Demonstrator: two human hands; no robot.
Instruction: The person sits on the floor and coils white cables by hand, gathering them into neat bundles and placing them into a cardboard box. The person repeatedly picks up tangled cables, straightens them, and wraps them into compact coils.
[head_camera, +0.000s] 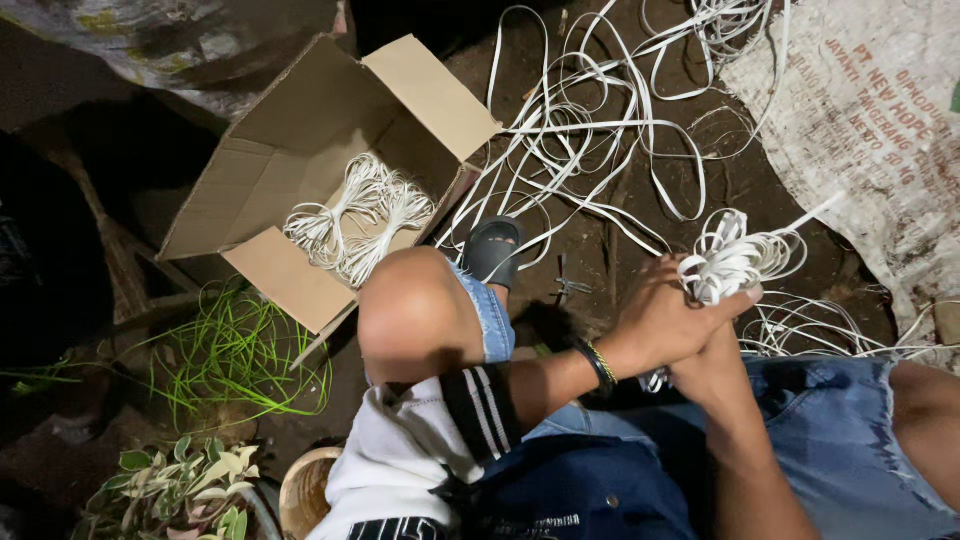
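While I watch through the head camera, this is what I count.

Head view, hands: two, both mine, meeting above my right thigh.
Left hand (668, 322): it crosses over from the left, a dark bracelet (601, 366) on its wrist, fingers curled shut around a coil of white strap (728, 262).
Right hand (712, 372): it sits under and behind the left one, mostly covered; I cannot tell whether its fingers grip the coil or only rest below it.
Coil in hand: one, looped many times, held up just above the two hands, one loose end sticking out to the upper right.
Loose strap (600, 130): one tangled spread on the dirt floor, too knotted for me to count strands, reaching from the box to the sack.
Cardboard box (300, 140): one, flaps open, lying to the left of my knee (415, 310).
Finished bundles (360, 215): I make out two inside the box, pinched at the middle, side by side and touching.
Sack (880, 130): one, woven, white, at the upper right.
Sandal (492, 250): one, dark, just beyond the knee.
Potted plants: a green grassy one (235, 350) and a leafy one (185, 485), lower left.
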